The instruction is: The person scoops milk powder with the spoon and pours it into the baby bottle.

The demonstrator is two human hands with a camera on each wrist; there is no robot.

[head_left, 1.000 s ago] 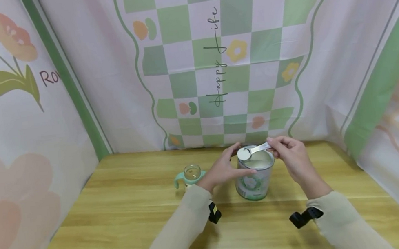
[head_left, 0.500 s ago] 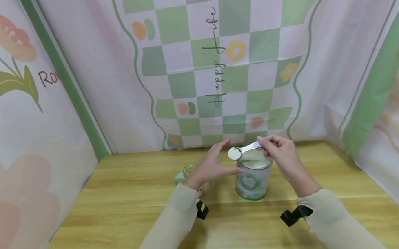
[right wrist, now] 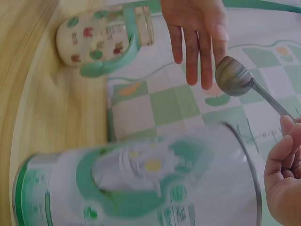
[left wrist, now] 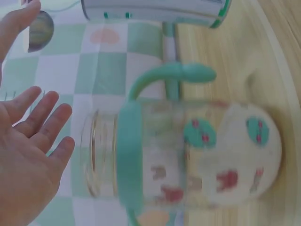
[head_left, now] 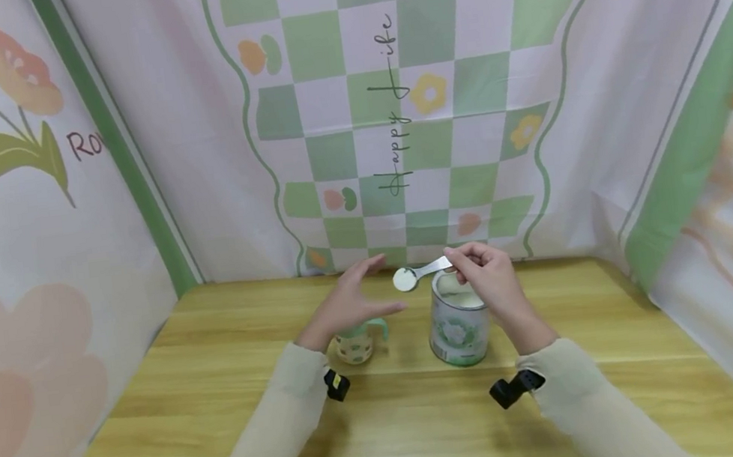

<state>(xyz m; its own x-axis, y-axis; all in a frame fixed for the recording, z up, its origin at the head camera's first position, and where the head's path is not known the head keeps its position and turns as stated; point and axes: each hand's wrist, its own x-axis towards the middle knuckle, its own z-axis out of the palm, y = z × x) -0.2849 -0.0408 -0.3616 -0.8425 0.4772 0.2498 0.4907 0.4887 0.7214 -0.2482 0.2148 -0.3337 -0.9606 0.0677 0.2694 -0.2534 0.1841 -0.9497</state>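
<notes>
My right hand (head_left: 495,285) pinches the handle of a metal measuring spoon (head_left: 405,279), its round bowl filled with white powder. The spoon is held level, left of and above an open powder tin (head_left: 460,335). White powder shows inside the tin. My left hand (head_left: 344,306) has its fingers and thumb spread apart and holds nothing. Just beneath it stands a lidless, clear baby bottle (left wrist: 160,150) with mint-green handles and small animal prints. In the head view the left hand hides the bottle's mouth; the left wrist view shows the fingers beside that rim.
The bottle and the tin stand apart on a wooden table (head_left: 417,434), bottle on the left. A checked fabric (head_left: 434,168) hangs behind the table's back edge, with more printed fabric at both sides. Each wrist wears a small black camera.
The left hand has come away from the tin and moved left over the bottle. The right hand has carried the filled spoon leftward, from over the tin to beyond its left rim.
</notes>
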